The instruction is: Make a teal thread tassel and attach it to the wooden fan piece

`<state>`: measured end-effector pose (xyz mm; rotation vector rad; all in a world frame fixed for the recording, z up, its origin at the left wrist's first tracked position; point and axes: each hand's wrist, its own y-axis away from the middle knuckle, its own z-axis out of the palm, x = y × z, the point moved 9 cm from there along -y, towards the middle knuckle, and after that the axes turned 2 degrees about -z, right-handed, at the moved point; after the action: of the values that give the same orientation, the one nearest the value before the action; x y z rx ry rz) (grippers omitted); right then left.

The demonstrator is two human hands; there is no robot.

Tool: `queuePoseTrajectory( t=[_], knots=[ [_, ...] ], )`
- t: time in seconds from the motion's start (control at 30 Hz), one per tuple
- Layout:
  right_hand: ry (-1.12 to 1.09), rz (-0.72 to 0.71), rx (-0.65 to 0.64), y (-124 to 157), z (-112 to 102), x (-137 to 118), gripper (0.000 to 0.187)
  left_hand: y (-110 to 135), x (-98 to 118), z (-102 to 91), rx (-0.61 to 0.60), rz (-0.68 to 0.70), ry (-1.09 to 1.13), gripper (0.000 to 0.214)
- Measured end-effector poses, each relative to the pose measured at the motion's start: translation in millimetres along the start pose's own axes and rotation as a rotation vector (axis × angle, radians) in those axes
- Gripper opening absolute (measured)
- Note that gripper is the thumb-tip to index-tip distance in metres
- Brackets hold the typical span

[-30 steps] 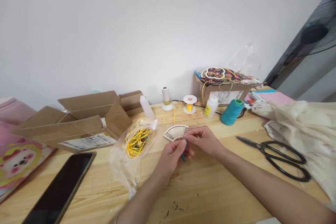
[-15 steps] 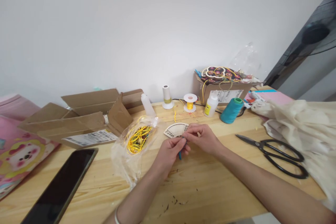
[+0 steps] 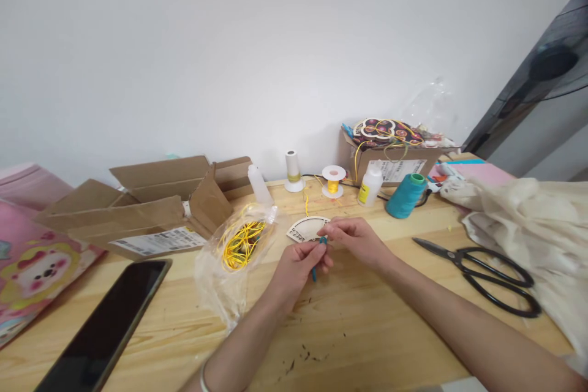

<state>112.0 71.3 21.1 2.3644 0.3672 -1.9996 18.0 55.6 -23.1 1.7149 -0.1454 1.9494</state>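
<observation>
My left hand (image 3: 299, 266) and my right hand (image 3: 357, 240) meet over the middle of the wooden table (image 3: 349, 331), fingers pinched together. Between them runs a short teal cord (image 3: 316, 260), its end hanging below my left fingers. Just beyond the fingertips lies a pale wooden fan-shaped cutout (image 3: 307, 228) with a yellow string at its top. A clear plastic bag holding coiled yellow cord (image 3: 239, 242) rests to the left of my left hand.
An open cardboard box (image 3: 147, 211) and a dark phone (image 3: 105, 324) lie at the left. Black scissors (image 3: 487, 272) and cream cloth (image 3: 537, 226) are at the right. Spools, a teal thread cone (image 3: 405, 195), glue bottles and a filled box (image 3: 390, 156) line the back.
Both hands have stayed pinched on the teal cord, shifting slightly toward the fan cutout. The view has moved a little.
</observation>
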Motion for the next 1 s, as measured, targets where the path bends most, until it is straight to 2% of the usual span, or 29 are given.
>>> queuePoseTrajectory(
  t=[0.2, 0.53, 1.0],
  knots=[
    [-0.129, 0.064, -0.015, 2.1, 5.3, 5.8, 0.023, 0.8, 6.8, -0.6, 0.012, 0.052, -0.09, 0.029],
    [-0.113, 0.008, 0.036, 1.2, -1.0, 5.1, 0.016, 2.1, 10.3, -4.1, 0.069, 0.05, -0.097, 0.027],
    [-0.156, 0.02, 0.042, 3.1, 3.3, 4.4, 0.016, 3.0, 14.4, -0.8, 0.036, 0.051, -0.113, 0.025]
  ],
)
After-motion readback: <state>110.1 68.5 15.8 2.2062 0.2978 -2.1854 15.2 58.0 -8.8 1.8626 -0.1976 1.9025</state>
